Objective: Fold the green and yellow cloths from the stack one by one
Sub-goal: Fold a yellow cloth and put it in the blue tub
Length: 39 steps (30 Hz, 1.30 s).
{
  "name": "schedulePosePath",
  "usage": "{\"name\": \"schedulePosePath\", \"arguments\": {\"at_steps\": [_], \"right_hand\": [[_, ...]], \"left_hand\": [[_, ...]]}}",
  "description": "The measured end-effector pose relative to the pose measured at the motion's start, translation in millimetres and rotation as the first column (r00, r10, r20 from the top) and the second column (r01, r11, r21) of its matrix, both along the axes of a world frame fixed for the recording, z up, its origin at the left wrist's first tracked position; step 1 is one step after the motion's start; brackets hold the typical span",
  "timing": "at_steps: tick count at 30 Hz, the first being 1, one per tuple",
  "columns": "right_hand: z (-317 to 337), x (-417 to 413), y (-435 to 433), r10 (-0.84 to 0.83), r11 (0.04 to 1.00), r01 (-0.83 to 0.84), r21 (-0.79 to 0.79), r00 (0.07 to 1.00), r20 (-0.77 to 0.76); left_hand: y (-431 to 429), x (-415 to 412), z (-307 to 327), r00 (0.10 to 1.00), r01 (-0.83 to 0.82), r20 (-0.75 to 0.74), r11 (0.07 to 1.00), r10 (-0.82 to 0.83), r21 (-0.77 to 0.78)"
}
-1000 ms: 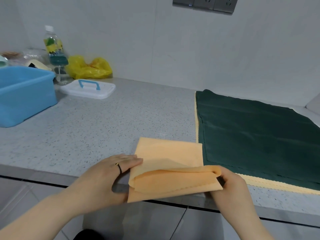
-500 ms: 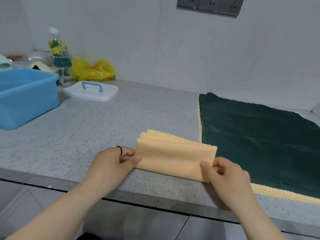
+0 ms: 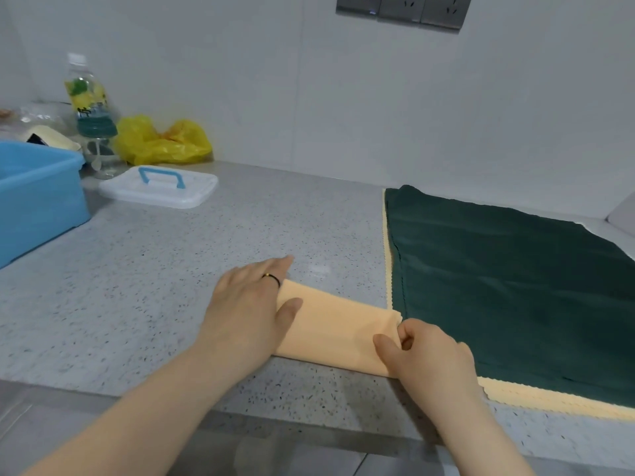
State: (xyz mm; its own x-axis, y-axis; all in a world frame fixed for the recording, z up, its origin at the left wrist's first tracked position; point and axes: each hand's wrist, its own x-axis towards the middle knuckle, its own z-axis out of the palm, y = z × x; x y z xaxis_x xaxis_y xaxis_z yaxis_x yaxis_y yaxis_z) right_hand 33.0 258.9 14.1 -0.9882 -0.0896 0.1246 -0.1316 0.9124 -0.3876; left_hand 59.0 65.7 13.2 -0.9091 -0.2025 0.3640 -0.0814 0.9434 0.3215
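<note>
A folded yellow cloth [image 3: 336,329] lies as a narrow band on the speckled counter near its front edge. My left hand [image 3: 249,305] lies flat on the band's left end, fingers straight, pressing it down. At the right end, my right hand [image 3: 426,352] pinches the cloth between thumb and curled fingers. To the right lies the stack: a dark green cloth [image 3: 508,286] spread flat on top, with the scalloped edge of a yellow cloth [image 3: 549,403] showing under it along the front and left sides.
A blue plastic tub [image 3: 37,201] stands at the far left. Behind it are a white lidded box with a blue handle [image 3: 159,187], a drink bottle [image 3: 87,104] and a yellow plastic bag [image 3: 161,140]. The grey counter [image 3: 171,269] ends at the wall.
The yellow cloth went from being folded above the counter edge to lying flat farther in. My left hand let go of its end and now presses flat on it.
</note>
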Motion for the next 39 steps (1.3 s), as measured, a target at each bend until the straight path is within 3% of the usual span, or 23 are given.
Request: {"name": "schedulePosePath", "arguments": {"at_steps": [6,12,15,17,19,22,26,31,36,39], "right_hand": [[-4.3,-2.4,1.2,0.004,1.0,-0.004,-0.004,1.0,-0.008],[-5.3,-2.5,4.8,-0.007,0.985,0.003,-0.174,1.0,-0.021],[0.3,-1.5,3.1,0.027,1.0,-0.028,-0.01,0.996,-0.083],[2.8,-3.8,-2.2,0.099,0.981,-0.065,0.182,0.977,-0.187],[6.1,-8.7,-13.2,0.253,0.948,-0.199,0.249,0.944,-0.21],[8.9,-19.0,-36.4,0.442,0.89,-0.407,0.206,0.88,-0.172],[4.8,-29.6,-53.5,0.511,0.857,-0.491,0.156,0.849,-0.137],[-8.6,-31.5,-52.6,0.511,0.86,-0.507,0.061,0.851,-0.121],[-17.1,-33.7,-52.1,0.506,0.859,-0.511,0.006,0.849,-0.153],[-18.9,-34.2,-52.3,0.528,0.848,-0.527,0.051,0.834,-0.16]], "left_hand": [[3.6,-19.2,-5.5,0.986,0.085,0.148,0.996,-0.082,-0.017],[7.0,-20.9,-14.1,0.994,0.072,0.083,0.997,-0.068,-0.041],[6.8,-21.2,-14.4,0.995,0.065,0.074,0.997,-0.061,-0.042],[5.9,-20.1,-13.9,0.998,0.053,0.037,0.998,-0.052,-0.027],[5.5,-19.0,-12.1,0.999,0.043,-0.028,0.999,-0.042,0.017],[5.5,-16.2,-9.3,0.991,0.049,-0.127,0.993,-0.035,0.11],[6.9,-12.5,-6.1,0.988,0.035,-0.157,0.991,-0.013,0.133],[5.9,-12.4,-6.6,0.997,0.075,-0.01,0.995,-0.076,-0.067],[13.0,-8.7,-2.2,1.0,0.017,-0.019,0.964,-0.023,-0.267],[23.2,-6.7,-23.5,0.983,0.172,0.097,0.969,-0.157,-0.175]]}}
